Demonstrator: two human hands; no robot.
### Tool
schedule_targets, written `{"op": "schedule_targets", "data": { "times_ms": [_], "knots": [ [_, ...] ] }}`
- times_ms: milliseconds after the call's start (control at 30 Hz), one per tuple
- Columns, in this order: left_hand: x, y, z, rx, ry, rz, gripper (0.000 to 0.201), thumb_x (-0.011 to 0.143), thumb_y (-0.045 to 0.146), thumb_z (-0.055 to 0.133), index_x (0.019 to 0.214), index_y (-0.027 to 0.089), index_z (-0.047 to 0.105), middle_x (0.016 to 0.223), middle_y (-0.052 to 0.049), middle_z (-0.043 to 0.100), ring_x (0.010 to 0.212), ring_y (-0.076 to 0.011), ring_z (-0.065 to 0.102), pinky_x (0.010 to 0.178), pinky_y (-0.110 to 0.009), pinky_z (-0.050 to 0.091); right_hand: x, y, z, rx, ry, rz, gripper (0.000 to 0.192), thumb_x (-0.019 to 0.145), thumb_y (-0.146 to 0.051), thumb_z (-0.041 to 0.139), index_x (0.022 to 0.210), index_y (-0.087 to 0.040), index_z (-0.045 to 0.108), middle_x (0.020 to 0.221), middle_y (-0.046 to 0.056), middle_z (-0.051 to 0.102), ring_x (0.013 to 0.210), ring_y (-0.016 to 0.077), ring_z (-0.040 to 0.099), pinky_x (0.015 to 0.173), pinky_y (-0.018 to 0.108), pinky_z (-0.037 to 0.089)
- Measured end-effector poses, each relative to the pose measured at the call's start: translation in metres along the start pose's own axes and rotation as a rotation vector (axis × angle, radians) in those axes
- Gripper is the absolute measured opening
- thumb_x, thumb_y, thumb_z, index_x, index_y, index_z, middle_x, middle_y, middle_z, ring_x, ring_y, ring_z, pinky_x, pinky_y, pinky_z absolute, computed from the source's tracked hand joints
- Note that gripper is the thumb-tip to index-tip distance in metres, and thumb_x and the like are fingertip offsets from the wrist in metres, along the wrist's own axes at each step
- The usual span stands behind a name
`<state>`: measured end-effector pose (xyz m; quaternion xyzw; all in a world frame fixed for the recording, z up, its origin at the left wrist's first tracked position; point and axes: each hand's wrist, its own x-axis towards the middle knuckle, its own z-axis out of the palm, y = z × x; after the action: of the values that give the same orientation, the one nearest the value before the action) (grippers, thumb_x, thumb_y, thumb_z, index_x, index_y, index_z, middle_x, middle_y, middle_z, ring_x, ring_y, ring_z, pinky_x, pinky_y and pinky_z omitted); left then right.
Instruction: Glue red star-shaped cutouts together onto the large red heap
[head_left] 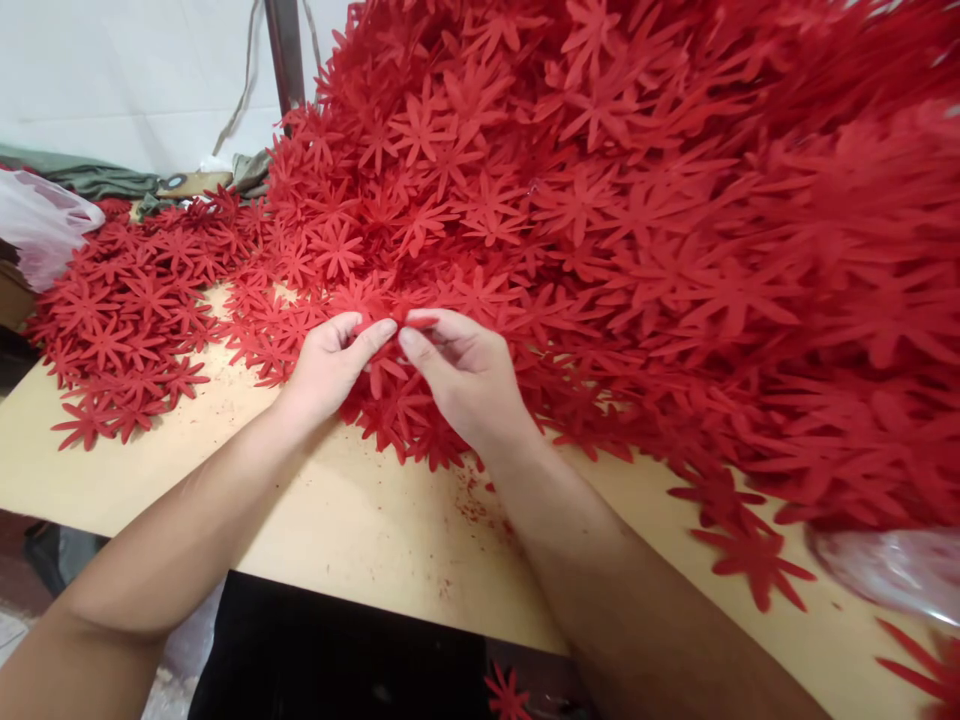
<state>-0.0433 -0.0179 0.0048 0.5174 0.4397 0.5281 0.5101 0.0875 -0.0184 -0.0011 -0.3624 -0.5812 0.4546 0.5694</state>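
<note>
Head view, left hand: our left hand [330,362] pinches thumb and forefinger on a red flower cutout [390,335] at the near foot of the heap.
Head view, right hand: our right hand [461,375] closes its fingertips on the same cutout, touching the left thumb.
Heap: the pile of red flower cutouts [637,220] rises to our right; a flatter spread [127,330] lies at left.
Table: the wooden tabletop [360,520] shows red crumbs.
Doing it well: we judge that 2 light fingertip grips, peeling slowly, should keep petals from tearing.
</note>
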Motion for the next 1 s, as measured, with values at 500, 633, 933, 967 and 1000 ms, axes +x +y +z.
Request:
{"op": "schedule_targets", "data": {
  "times_ms": [500,633,933,967,1000],
  "knots": [
    [0.011,-0.007,-0.01,0.101,0.099,0.105,0.015,0.074,0.029,0.067,0.076,0.016,0.061,0.075,0.001,0.064,0.068,-0.0093,0.057,0.071,-0.024,0.049,0.011,-0.003,-0.013,0.018,0.208,0.066,0.018,0.076,-0.028,0.066,0.069,-0.02,0.05,0.058,-0.006,0.052,0.049,0.0058,0.047,0.05,0.022,0.044],
    [0.015,-0.01,-0.02,0.395,0.217,0.267,0.017,0.076,0.023,0.063,0.092,0.017,0.064,0.098,-0.005,0.064,0.09,-0.0149,0.059,0.082,-0.029,0.049,0.009,-0.007,-0.01,-0.065,0.222,0.095,0.029,0.076,-0.036,0.067,0.062,-0.019,0.048,0.051,-0.006,0.047,0.045,0.0053,0.042,0.046,0.021,0.036],
    [-0.001,0.006,-0.013,0.483,0.098,0.491,0.028,0.084,0.038,0.057,0.1,0.017,0.066,0.098,-0.005,0.064,0.095,-0.0145,0.059,0.091,-0.03,0.047,0.005,-0.006,-0.006,-0.2,0.105,-0.003,0.026,0.076,-0.033,0.064,0.063,-0.02,0.046,0.055,-0.006,0.041,0.049,0.0059,0.035,0.049,0.023,0.034],
    [-0.002,0.005,-0.009,0.418,0.067,0.436,0.03,0.081,0.04,0.06,0.1,0.017,0.066,0.098,-0.005,0.065,0.092,-0.0138,0.06,0.088,-0.029,0.048,0.004,-0.005,-0.006,-0.194,0.068,-0.016,0.025,0.077,-0.034,0.063,0.066,-0.02,0.046,0.057,-0.006,0.042,0.051,0.0065,0.036,0.05,0.023,0.035],
    [-0.002,0.003,-0.007,0.351,0.05,0.373,0.032,0.078,0.04,0.063,0.1,0.017,0.066,0.097,-0.005,0.065,0.089,-0.0131,0.06,0.085,-0.027,0.048,0.004,-0.003,-0.005,-0.19,0.028,-0.022,0.024,0.077,-0.036,0.062,0.067,-0.02,0.046,0.059,-0.006,0.043,0.052,0.007,0.037,0.051,0.024,0.036]
  ]
}}
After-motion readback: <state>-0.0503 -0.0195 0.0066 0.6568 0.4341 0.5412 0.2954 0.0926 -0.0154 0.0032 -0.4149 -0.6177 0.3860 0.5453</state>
